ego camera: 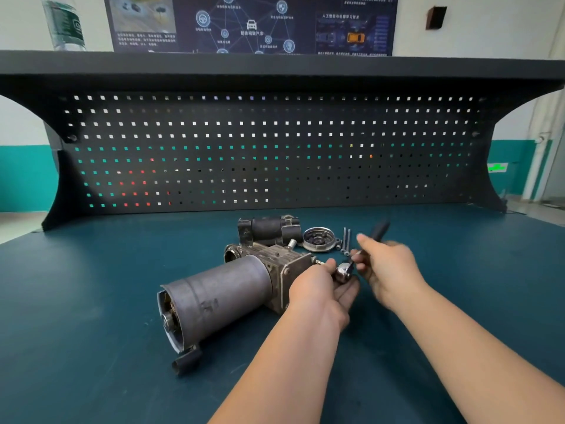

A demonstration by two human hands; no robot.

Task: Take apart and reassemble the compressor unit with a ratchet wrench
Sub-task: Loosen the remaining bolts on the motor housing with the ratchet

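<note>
bolts (346, 240), a round cap (319, 239) and a black part (269, 229) lie behind the compressor (220, 295), mid worktop (91, 301). it is grey and worn, on its side. left hand (318, 289) cups the wrench head (344, 272); right hand (386, 270) grips the ratchet wrench (377, 231). front worktop is bare.

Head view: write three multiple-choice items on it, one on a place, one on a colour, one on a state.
1. Where does the round cover lie?
A. left of the bolts
B. on the shelf
C. in a hand

2. What colour is the bench mat?
A. red
B. teal
C. white

3. What does the right hand do?
A. lies flat on the mat
B. grips the ratchet
C. hangs idle

Answers: 1 A, the cover sits beside the bolts behind the compressor; 2 B, the mat is dark teal; 3 B, its fingers curl round the ratchet's handle while the left hand is at the head.
</note>
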